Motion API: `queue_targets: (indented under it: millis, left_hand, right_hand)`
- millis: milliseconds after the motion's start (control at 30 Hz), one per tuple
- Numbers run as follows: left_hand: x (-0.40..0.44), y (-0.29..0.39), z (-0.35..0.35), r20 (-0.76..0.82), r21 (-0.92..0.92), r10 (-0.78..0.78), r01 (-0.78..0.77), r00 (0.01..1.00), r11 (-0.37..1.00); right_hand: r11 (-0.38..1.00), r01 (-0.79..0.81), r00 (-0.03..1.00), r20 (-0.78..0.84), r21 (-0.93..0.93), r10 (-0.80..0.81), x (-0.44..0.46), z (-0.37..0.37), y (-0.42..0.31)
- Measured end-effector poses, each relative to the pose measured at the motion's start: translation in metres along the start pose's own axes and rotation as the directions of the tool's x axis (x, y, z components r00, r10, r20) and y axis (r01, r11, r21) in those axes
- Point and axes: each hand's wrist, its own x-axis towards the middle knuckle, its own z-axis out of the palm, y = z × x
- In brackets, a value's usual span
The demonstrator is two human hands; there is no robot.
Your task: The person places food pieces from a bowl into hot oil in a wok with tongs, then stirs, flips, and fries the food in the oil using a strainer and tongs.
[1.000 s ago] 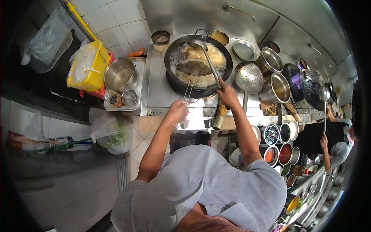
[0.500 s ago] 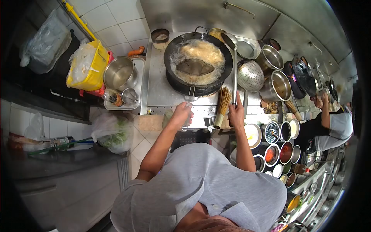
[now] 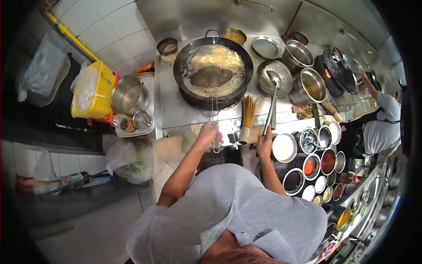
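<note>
My left hand (image 3: 207, 137) is closed round the long wire handle of a mesh strainer (image 3: 212, 78). The strainer's dark mesh rests in bubbling oil inside a large black wok (image 3: 247, 72), and pale golden food (image 3: 217, 59) froths behind it. Closed on the handle of a metal ladle (image 3: 273, 78), my right hand (image 3: 264, 146) is to the right of the wok. The ladle's bowl is over a perforated skimmer (image 3: 263, 88), whether touching I cannot tell. A bamboo wok brush (image 3: 248, 115) lies between my hands and the skimmer.
Steel pots (image 3: 296, 55) stand right of the skimmer. Several sauce containers (image 3: 285, 148) are at my right. A tray with a steel pot (image 3: 129, 93) and a yellow basket (image 3: 91, 90) are at left. A co-worker (image 3: 382, 127) stands far right by another wok (image 3: 338, 72).
My right hand has drawn the ladle down and towards me, from beside the wok to over the skimmer. The strainer stays in the wok. The view has shifted slightly.
</note>
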Motion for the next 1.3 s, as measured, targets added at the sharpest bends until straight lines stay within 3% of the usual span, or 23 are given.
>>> queue_targets:
  millis: [67, 133, 267, 400, 433, 500, 567, 600, 633, 700, 733, 800, 867, 900, 933, 1000, 1033, 1100, 1133, 1200, 1233, 1300]
  left_hand:
    - [-0.002, -0.001, 0.0, -0.007, -0.01, -0.026, 0.026, 1.0, 1.0]
    - [-0.009, 0.004, 0.001, -0.021, -0.028, -0.052, 0.052, 0.998, 0.998]
    - [-0.014, 0.006, 0.003, -0.016, -0.055, -0.065, 0.064, 0.998, 0.996]
    - [-0.023, 0.013, 0.006, -0.047, -0.023, -0.126, 0.125, 0.991, 0.992]
    - [-0.024, 0.01, 0.004, -0.044, -0.018, -0.13, 0.129, 0.991, 0.991]
    - [-0.022, 0.003, -0.002, -0.055, -0.194, -0.175, 0.161, 0.983, 0.968]
    - [-0.023, -0.009, -0.007, -0.226, -0.247, -0.217, 0.159, 0.95, 0.956]
    - [-0.022, -0.018, -0.017, -0.255, -0.199, -0.199, 0.15, 0.946, 0.968]
    - [-0.023, -0.027, -0.03, -0.277, -0.148, -0.176, 0.14, 0.945, 0.979]
    - [-0.027, -0.044, -0.048, -0.35, -0.105, -0.102, 0.07, 0.931, 0.992]
    - [-0.027, -0.052, -0.057, -0.455, -0.078, -0.012, -0.026, 0.891, 0.997]
    - [-0.051, -0.035, -0.049, -0.511, 0.063, 0.209, -0.206, 0.834, 0.976]
    - [-0.063, -0.017, -0.05, -0.532, 0.151, 0.342, -0.311, 0.774, 0.938]
    - [-0.068, -0.009, -0.053, -0.529, 0.215, 0.411, -0.351, 0.743, 0.911]
    - [-0.072, -0.001, -0.056, -0.478, 0.219, 0.412, -0.349, 0.776, 0.911]
    - [-0.069, 0.015, -0.057, -0.518, 0.321, 0.547, -0.443, 0.657, 0.837]
    - [-0.069, 0.025, -0.052, -0.467, 0.318, 0.553, -0.452, 0.69, 0.833]
    - [-0.075, 0.045, -0.035, -0.401, 0.37, 0.719, -0.618, 0.567, 0.694]
    - [-0.076, 0.051, -0.033, -0.352, 0.361, 0.723, -0.626, 0.595, 0.691]
    - [-0.082, 0.06, -0.026, -0.132, 0.304, 0.86, -0.805, 0.494, 0.509]
    - [-0.089, 0.067, -0.018, -0.018, 0.282, 0.905, -0.866, 0.426, 0.413]
    - [-0.105, 0.07, -0.003, 0.095, 0.13, 0.898, -0.9, 0.43, 0.417]
  right_hand:
    - [0.996, -0.094, 0.995, 0.036, 0.002, 0.094, -0.006, -0.001, -0.01]
    - [0.958, -0.213, 0.963, 0.127, -0.192, 0.239, -0.009, 0.011, 0.0]
    - [0.955, -0.189, 0.963, 0.148, -0.229, 0.226, -0.01, 0.034, 0.022]
    - [0.976, -0.081, 0.982, 0.149, -0.204, 0.113, -0.018, 0.054, 0.042]
    - [0.955, -0.169, 0.956, 0.195, -0.244, 0.219, -0.018, 0.054, 0.044]
    - [0.953, -0.191, 0.944, 0.223, -0.234, 0.243, -0.02, 0.056, 0.045]
    - [0.956, -0.206, 0.934, 0.248, -0.209, 0.256, -0.019, 0.055, 0.052]
    - [0.981, -0.088, 0.982, 0.153, -0.175, 0.115, -0.024, 0.062, 0.066]
    - [0.974, -0.142, 0.965, 0.194, -0.174, 0.176, -0.023, 0.059, 0.065]
    - [0.975, -0.174, 0.953, 0.226, -0.137, 0.202, -0.023, 0.05, 0.065]
    - [0.984, -0.147, 0.961, 0.221, -0.102, 0.166, -0.025, 0.046, 0.064]
    - [0.955, -0.255, 0.913, 0.287, -0.149, 0.289, -0.027, 0.023, 0.042]
    - [0.973, -0.209, 0.928, 0.294, -0.103, 0.23, -0.042, 0.004, 0.034]
    - [0.961, -0.257, 0.928, 0.253, -0.099, 0.275, -0.058, 0.001, 0.034]
    - [0.96, -0.255, 0.936, 0.222, -0.113, 0.275, -0.072, -0.001, 0.034]
    - [0.949, -0.287, 0.944, 0.131, -0.131, 0.303, -0.096, -0.002, 0.044]
    - [0.943, -0.316, 0.941, 0.097, -0.105, 0.326, -0.117, 0.009, 0.056]
    - [0.933, -0.357, 0.934, -0.042, -0.049, 0.355, -0.158, 0.03, 0.076]
    - [0.918, -0.395, 0.917, -0.081, -0.036, 0.391, -0.18, 0.038, 0.083]
    - [0.795, -0.604, 0.796, 0.005, -0.064, 0.605, -0.226, 0.044, 0.096]
    - [0.775, -0.63, 0.777, -0.033, -0.051, 0.629, -0.253, 0.048, 0.1]
    - [0.677, -0.735, 0.661, -0.186, 0.033, 0.727, -0.312, 0.06, 0.1]
